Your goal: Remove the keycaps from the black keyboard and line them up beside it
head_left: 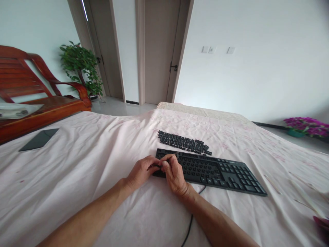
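Where your two hands meet, above the left end of a black keyboard [210, 171], your left hand [144, 168] has its fingers bent and their tips drawn close together; you cannot tell whether the dark bit at those tips is held. Your right hand [175, 173], curled nearly closed, grips a thin wire piece [178, 155] that projects past its bent fingers. Keyboard: one, black, lying flat and slightly aslant before you, its main block showing bare key mounts, its right-hand blocks capped. Cable [190, 227]: one, black, running toward you past your right forearm. Loose keycaps [180, 141]: one group, black, in slanting rows just beyond the keyboard. Flat dark device [39, 140]: one, well apart, to your left. Thin sticks [272, 184]: several, pale, to the keyboard's right. Cloth [108, 157]: pale pink, floral, beneath all these. Beyond the cloth: red-brown wooden seat [22, 82], leafy plant [81, 63], purple flowers [305, 124].
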The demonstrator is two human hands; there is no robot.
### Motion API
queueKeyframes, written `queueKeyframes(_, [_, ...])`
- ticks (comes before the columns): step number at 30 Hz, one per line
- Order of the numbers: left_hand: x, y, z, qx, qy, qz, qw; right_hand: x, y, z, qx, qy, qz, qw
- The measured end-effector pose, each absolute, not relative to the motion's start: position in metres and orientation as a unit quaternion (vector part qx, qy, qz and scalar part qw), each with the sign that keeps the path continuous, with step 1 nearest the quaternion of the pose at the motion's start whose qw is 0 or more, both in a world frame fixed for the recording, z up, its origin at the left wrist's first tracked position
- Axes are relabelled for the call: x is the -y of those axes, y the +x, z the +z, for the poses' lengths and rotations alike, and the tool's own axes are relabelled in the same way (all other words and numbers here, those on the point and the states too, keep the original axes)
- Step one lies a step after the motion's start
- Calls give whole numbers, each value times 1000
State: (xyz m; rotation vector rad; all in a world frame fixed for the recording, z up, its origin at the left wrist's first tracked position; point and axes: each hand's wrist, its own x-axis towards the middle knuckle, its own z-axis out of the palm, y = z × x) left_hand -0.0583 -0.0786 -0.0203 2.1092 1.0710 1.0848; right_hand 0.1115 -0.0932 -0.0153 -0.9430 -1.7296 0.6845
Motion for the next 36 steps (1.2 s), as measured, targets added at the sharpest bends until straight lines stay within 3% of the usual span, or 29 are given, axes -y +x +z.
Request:
queueKeyframes(11, [70,-44,-33,-447,604,493,439,90,121,7,813,-316,80,482])
queueKeyframes(16, [68,-44,-30,-459,569,526,434,85,124,23,825,-414,31,384])
queueKeyframes(23, [69,-41,-23,-421,558,547,459,77,121,35,826,-497,63,259])
queueKeyframes(29, [60,-43,-24,-453,562,544,428,31,129,45,808,-523,131,239])
queueKeyframes(36, [49,-46,-31,-490,603,491,394,-74,136,52,715,-661,92,210])
